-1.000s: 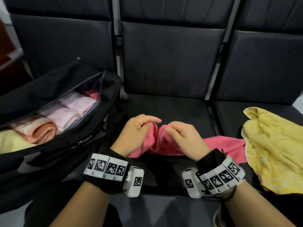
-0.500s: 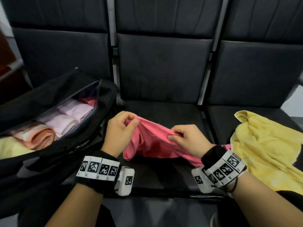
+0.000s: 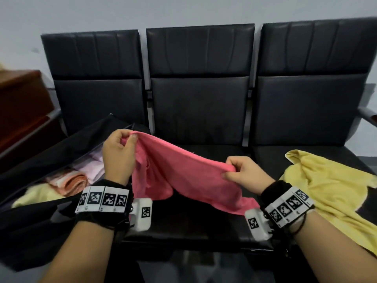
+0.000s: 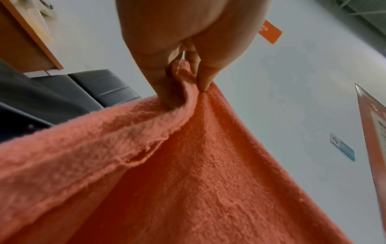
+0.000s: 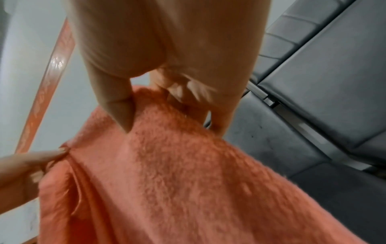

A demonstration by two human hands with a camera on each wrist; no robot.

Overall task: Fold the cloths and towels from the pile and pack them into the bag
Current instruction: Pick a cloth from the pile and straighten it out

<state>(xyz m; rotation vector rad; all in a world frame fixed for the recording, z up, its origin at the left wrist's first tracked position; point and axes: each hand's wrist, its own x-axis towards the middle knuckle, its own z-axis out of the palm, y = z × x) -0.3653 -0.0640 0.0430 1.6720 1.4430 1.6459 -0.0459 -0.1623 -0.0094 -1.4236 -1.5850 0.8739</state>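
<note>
The left hand [image 3: 118,155] pinches the upper edge of the pink towel [image 3: 183,176] between thumb and fingers, at the towel's left end. The right hand [image 3: 244,174] pinches the same edge at its right end, lower and nearer than the left hand. The towel is held in the air above the middle seat [image 3: 204,227] of a black three-seat bench; its edge runs taut between the two hands and the remaining fabric hangs down in loose folds, the lower right part reaching toward the seat surface.

In the left wrist view, the thumb and fingertips [image 4: 203,79] of that hand close on a bunched fold of the towel [image 4: 188,181]. In the right wrist view, the thumb [image 5: 119,109] presses on top of the towel [image 5: 177,181] with the fingers curled behind it; this view is motion-blurred.

The black bag [image 3: 40,160] lies open on the left seat. Inside it, rolled or folded cloths sit side by side: a pale yellow one [image 3: 34,196] nearest, an orange-pink one [image 3: 70,181] beyond it, and a light pink one [image 3: 92,167] farther in.

A yellow towel [image 3: 326,193] lies unfolded and crumpled on the right seat, apart from the pink towel.
</note>
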